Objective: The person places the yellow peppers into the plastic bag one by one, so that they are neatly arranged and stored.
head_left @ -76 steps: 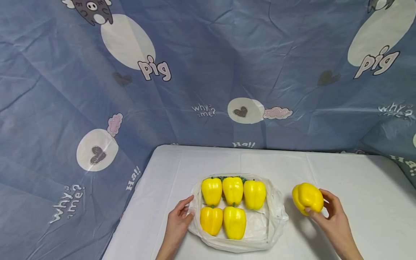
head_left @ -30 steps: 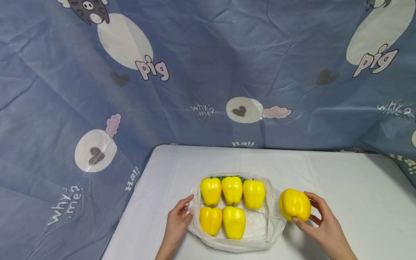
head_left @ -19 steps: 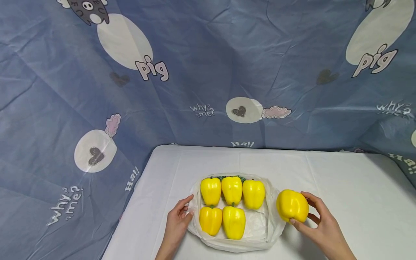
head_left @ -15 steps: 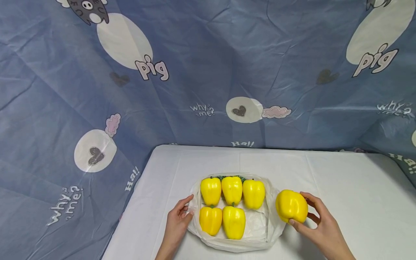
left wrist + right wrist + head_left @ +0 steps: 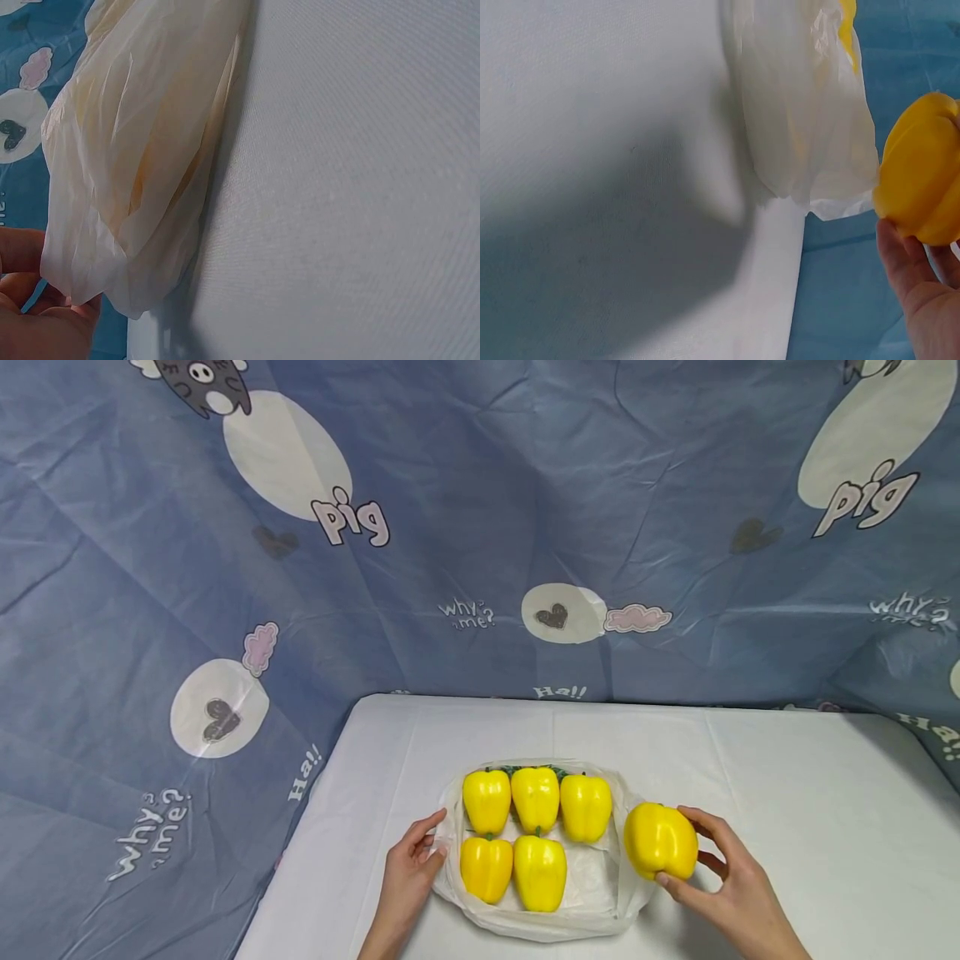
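Observation:
A white plastic bag (image 5: 551, 928), rolled open at the top, lies on the table with several yellow bell peppers (image 5: 540, 874) in it, three at the back and two in front. At its left rim my left hand (image 5: 408, 864) pinches the plastic between thumb and fingers; the left wrist view shows the fingers (image 5: 22, 251) at the bag's crumpled edge (image 5: 127, 165). My right hand (image 5: 723, 877) holds another yellow bell pepper (image 5: 660, 841) by thumb and fingertips, raised just over the bag's right rim. In the right wrist view this pepper (image 5: 922, 169) stands beside the bag wall (image 5: 806, 112).
The bag's front right corner (image 5: 592, 881) shows bare lining. Something dark green (image 5: 558, 772) peeks out behind the back row. White cloth covers the table (image 5: 825, 810), and a blue printed curtain (image 5: 480, 527) hangs behind and to the left.
My right hand has carried the held bell pepper leftward and slightly nearer, from beside the bag to its right rim. The left hand and the peppers in the bag stay put.

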